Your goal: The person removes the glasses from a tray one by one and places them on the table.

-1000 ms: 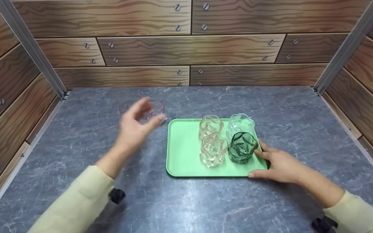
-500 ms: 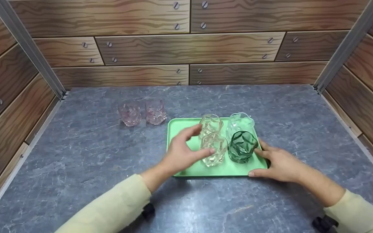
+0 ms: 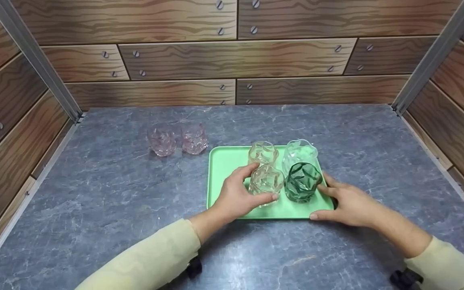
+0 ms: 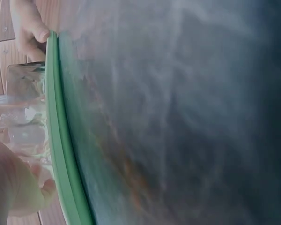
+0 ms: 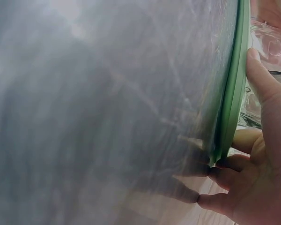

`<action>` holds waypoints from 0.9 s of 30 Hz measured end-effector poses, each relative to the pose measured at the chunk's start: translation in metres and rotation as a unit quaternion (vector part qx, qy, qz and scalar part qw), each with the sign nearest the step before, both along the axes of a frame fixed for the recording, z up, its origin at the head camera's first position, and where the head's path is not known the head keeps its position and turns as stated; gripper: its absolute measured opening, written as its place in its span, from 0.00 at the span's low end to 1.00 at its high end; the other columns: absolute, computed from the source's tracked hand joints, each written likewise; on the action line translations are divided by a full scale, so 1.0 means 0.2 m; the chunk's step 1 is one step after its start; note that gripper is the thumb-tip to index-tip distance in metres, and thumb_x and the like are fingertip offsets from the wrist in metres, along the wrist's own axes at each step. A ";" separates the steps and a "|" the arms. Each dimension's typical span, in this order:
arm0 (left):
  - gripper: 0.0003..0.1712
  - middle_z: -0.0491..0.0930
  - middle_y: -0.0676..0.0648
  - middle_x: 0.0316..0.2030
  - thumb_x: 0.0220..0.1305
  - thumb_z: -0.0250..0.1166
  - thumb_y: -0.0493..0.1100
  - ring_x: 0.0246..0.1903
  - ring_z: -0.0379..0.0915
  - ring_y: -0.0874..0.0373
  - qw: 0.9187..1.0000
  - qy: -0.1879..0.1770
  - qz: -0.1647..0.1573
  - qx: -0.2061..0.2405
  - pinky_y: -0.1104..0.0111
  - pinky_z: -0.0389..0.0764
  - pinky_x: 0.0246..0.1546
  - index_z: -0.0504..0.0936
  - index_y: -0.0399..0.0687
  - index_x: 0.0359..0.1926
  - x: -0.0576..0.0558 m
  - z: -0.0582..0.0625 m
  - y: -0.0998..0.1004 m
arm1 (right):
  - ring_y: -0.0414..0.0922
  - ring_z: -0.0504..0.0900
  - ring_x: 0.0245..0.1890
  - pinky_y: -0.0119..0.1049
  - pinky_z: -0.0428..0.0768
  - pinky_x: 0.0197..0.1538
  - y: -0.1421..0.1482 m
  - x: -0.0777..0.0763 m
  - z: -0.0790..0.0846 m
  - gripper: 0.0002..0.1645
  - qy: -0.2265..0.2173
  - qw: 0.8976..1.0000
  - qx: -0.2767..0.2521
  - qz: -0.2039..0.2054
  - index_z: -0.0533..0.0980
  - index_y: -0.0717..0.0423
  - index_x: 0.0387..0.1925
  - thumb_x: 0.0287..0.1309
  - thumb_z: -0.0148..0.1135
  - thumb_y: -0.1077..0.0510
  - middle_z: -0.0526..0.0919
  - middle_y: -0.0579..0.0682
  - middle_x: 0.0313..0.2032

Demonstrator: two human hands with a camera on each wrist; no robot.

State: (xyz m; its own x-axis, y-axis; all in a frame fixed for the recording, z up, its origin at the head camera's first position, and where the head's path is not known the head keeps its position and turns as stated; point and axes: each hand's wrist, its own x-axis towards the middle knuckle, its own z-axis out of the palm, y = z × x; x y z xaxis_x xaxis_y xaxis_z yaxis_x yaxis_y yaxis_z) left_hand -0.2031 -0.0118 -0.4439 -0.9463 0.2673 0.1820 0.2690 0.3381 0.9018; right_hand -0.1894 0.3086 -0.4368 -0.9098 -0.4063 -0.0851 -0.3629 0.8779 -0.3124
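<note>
A light green tray (image 3: 226,161) lies on the table, bearing two pale yellowish glasses side by side in depth, a clear glass (image 3: 301,152) and a dark green glass (image 3: 303,183). My left hand (image 3: 236,197) curls round the front pale glass (image 3: 268,179), thumb on its near side and fingers on its left. Behind it stands the other pale glass (image 3: 263,151). My right hand (image 3: 351,205) grips the tray's right end, with its thumb near the front corner. In the right wrist view, the thumb presses on the tray rim (image 5: 236,79).
Two pink glasses, one at left (image 3: 162,141) and one at right (image 3: 194,139), stand on the grey marbled table (image 3: 107,193) beyond the tray's left corner. Wood-patterned panels (image 3: 232,58) wall the table at the back and sides.
My left hand has moved right and toward me, from beside the pink glasses to the front pale glass, and its fingers have closed round it. The right hand stays at the tray.
</note>
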 end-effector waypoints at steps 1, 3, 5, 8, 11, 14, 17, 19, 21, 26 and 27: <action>0.56 0.75 0.43 0.70 0.49 0.87 0.54 0.69 0.71 0.48 1.000 -0.001 0.002 -0.001 0.55 0.71 0.72 0.71 0.42 0.76 0.00 0.00 0.01 | 0.78 0.65 0.70 0.74 0.65 0.69 0.00 0.00 0.00 0.70 0.000 1.000 0.000 0.000 0.69 0.68 0.73 0.52 0.63 0.14 0.53 0.70 0.79; 0.56 0.75 0.42 0.69 0.49 0.87 0.54 0.69 0.71 0.48 1.000 -0.002 0.007 -0.001 0.55 0.71 0.72 0.72 0.42 0.75 0.00 -0.01 0.02 | 0.78 0.65 0.70 0.74 0.65 0.69 0.00 0.00 0.00 0.70 0.000 1.000 -0.002 0.000 0.69 0.68 0.73 0.52 0.63 0.15 0.54 0.70 0.79; 0.54 0.76 0.42 0.69 0.49 0.87 0.53 0.68 0.72 0.47 1.000 -0.004 0.012 0.004 0.55 0.73 0.71 0.73 0.43 0.74 0.00 -0.01 0.03 | 0.78 0.65 0.70 0.74 0.65 0.70 0.00 0.00 0.00 0.70 -0.001 1.000 -0.002 0.000 0.70 0.68 0.73 0.52 0.63 0.14 0.54 0.70 0.79; 0.52 0.78 0.44 0.67 0.49 0.87 0.51 0.66 0.74 0.48 1.000 -0.007 0.017 0.016 0.54 0.75 0.69 0.74 0.44 0.73 0.00 -0.02 0.04 | 0.78 0.65 0.70 0.74 0.65 0.70 0.00 0.00 0.01 0.70 -0.002 1.000 -0.002 0.000 0.70 0.68 0.73 0.52 0.62 0.14 0.53 0.70 0.79; 0.51 0.80 0.46 0.65 0.49 0.88 0.50 0.64 0.76 0.50 0.999 -0.020 0.020 0.030 0.55 0.76 0.69 0.75 0.45 0.72 0.00 -0.02 0.04 | 0.78 0.65 0.70 0.74 0.65 0.70 0.00 0.00 0.01 0.70 -0.002 1.000 0.000 0.000 0.69 0.68 0.73 0.52 0.62 0.14 0.53 0.70 0.79; 0.50 0.82 0.48 0.62 0.48 0.88 0.47 0.63 0.77 0.52 0.998 -0.038 0.020 0.049 0.60 0.76 0.68 0.76 0.45 0.70 0.00 -0.02 0.04 | 0.78 0.65 0.70 0.73 0.65 0.70 0.00 0.00 0.01 0.70 -0.002 1.000 0.000 0.000 0.69 0.68 0.73 0.52 0.63 0.14 0.53 0.70 0.79; 0.49 0.82 0.47 0.62 0.47 0.88 0.43 0.64 0.77 0.53 0.995 -0.062 0.014 0.080 0.66 0.75 0.68 0.76 0.44 0.70 -0.01 -0.01 0.05 | 0.78 0.65 0.70 0.73 0.66 0.69 0.00 0.00 0.01 0.69 0.001 1.000 -0.003 0.003 0.70 0.68 0.72 0.52 0.64 0.15 0.54 0.71 0.79; 0.48 0.81 0.47 0.63 0.47 0.88 0.40 0.66 0.75 0.53 0.992 -0.076 0.009 0.100 0.68 0.73 0.69 0.76 0.43 0.69 -0.01 0.00 0.05 | 0.78 0.65 0.70 0.73 0.66 0.69 0.00 0.00 0.01 0.69 0.002 1.000 -0.004 0.004 0.70 0.68 0.72 0.52 0.64 0.16 0.54 0.71 0.79; 0.48 0.80 0.46 0.64 0.47 0.87 0.38 0.68 0.74 0.53 0.989 -0.092 0.004 0.117 0.69 0.71 0.70 0.75 0.42 0.69 -0.01 0.01 0.06 | 0.78 0.65 0.69 0.74 0.66 0.69 0.00 0.00 0.01 0.69 0.002 1.000 -0.006 0.005 0.70 0.69 0.72 0.52 0.64 0.16 0.54 0.72 0.78; 0.48 0.82 0.47 0.64 0.48 0.87 0.36 0.66 0.76 0.53 0.986 -0.107 0.004 0.126 0.65 0.72 0.71 0.75 0.41 0.70 0.00 0.01 0.07 | 0.78 0.64 0.70 0.74 0.65 0.70 0.00 0.00 0.01 0.70 -0.003 1.000 -0.004 0.003 0.69 0.69 0.73 0.52 0.63 0.15 0.53 0.72 0.79; 0.48 0.82 0.47 0.64 0.48 0.87 0.36 0.66 0.76 0.53 0.986 -0.107 0.005 0.126 0.64 0.73 0.71 0.75 0.41 0.70 0.00 0.01 0.07 | 0.78 0.64 0.70 0.74 0.65 0.70 0.00 0.00 0.01 0.70 -0.004 1.000 -0.004 0.003 0.69 0.69 0.73 0.52 0.63 0.15 0.53 0.72 0.79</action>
